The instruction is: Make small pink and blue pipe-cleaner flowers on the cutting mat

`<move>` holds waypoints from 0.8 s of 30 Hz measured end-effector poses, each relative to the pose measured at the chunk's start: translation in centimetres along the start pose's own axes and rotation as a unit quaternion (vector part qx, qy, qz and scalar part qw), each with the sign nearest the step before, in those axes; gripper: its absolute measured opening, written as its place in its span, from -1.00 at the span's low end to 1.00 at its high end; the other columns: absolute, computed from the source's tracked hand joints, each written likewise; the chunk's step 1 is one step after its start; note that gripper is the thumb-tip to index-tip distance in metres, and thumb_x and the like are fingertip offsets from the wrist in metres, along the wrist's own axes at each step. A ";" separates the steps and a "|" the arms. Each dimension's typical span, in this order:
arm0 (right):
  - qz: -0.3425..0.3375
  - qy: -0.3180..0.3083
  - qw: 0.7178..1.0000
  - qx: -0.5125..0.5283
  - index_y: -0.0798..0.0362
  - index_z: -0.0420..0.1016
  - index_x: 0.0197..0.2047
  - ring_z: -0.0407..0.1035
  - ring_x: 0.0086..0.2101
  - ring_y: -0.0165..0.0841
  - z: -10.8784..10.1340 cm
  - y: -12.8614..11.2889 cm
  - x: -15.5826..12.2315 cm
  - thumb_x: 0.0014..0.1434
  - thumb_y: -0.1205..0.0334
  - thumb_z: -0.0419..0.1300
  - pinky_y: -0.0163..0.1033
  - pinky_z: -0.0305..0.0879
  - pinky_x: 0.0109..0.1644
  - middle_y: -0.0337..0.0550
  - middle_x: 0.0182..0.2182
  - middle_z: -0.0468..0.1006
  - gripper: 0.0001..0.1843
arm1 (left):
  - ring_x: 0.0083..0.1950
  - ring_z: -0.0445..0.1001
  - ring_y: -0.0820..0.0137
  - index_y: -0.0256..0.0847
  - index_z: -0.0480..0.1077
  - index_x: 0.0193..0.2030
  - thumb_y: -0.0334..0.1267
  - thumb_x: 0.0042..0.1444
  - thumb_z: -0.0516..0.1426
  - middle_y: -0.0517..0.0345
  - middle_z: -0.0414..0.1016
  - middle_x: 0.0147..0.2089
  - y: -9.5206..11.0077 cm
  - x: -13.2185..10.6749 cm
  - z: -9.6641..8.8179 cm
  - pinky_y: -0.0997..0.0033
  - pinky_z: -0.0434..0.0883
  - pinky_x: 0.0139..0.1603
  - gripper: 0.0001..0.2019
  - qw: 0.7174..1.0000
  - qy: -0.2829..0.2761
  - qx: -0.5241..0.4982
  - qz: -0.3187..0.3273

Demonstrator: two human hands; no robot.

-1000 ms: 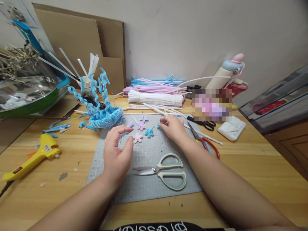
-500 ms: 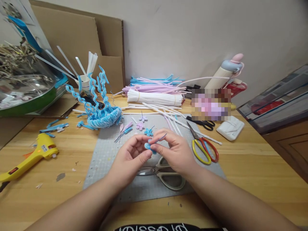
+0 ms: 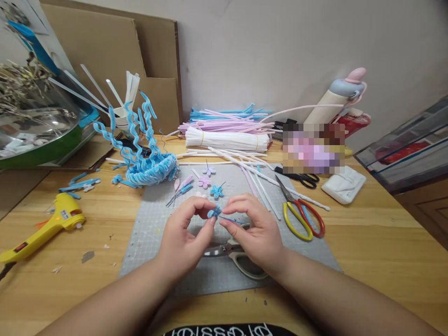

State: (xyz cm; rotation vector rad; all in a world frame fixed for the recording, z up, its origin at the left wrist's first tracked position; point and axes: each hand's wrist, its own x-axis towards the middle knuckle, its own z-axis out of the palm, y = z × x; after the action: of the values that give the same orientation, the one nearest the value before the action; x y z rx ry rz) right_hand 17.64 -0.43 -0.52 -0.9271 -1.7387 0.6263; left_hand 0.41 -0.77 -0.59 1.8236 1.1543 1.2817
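A small blue pipe-cleaner flower (image 3: 214, 212) is pinched between the thumb and index finger of my left hand (image 3: 185, 233). Its thin dark stem runs to the right into my right hand (image 3: 257, 233), lying by the thumb between the curled fingers. Beneath my hands, a pair of scissors with pale handles (image 3: 247, 265) rests on the grey cutting mat (image 3: 154, 252), partly covered by my right hand. Just beyond are a finished blue flower (image 3: 216, 191), a pink flower (image 3: 204, 182) and a lilac flower (image 3: 209, 171). Small pink and blue wired pieces (image 3: 182, 189) lie left of them.
A blue fuzzy basket-like piece with curly strands (image 3: 150, 172) stands back left, near a yellow glue gun (image 3: 61, 219). Bundled white pipe cleaners (image 3: 226, 140) lie at the back. Scissors with red and yellow handles (image 3: 297, 221) and a white box (image 3: 343, 185) are at right.
The flower has turned in my fingers, and its stem now points lower to the right. My right thumb and index finger have spread a little apart. The view has shifted slightly.
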 end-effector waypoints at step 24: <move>-0.030 0.031 0.993 -0.107 -0.02 0.44 -0.30 0.44 -0.33 -0.32 0.8 -0.4 -0.7 0.18 0.38 0.24 -0.03 0.11 -0.07 -0.28 -0.40 0.56 -0.90 | -0.34 0.39 0.47 -0.18 0.40 -0.28 -0.34 0.12 0.17 0.24 0.43 -0.37 -0.2 -0.1 0.9 0.48 0.39 -0.27 -0.97 0.988 -0.011 -0.080 -0.131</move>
State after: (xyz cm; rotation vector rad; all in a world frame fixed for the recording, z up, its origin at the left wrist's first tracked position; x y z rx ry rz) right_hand 16.91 -1.19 -0.89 -1.0256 -1.7945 0.3727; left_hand 1.19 -0.79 -1.08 1.5117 1.1981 1.1618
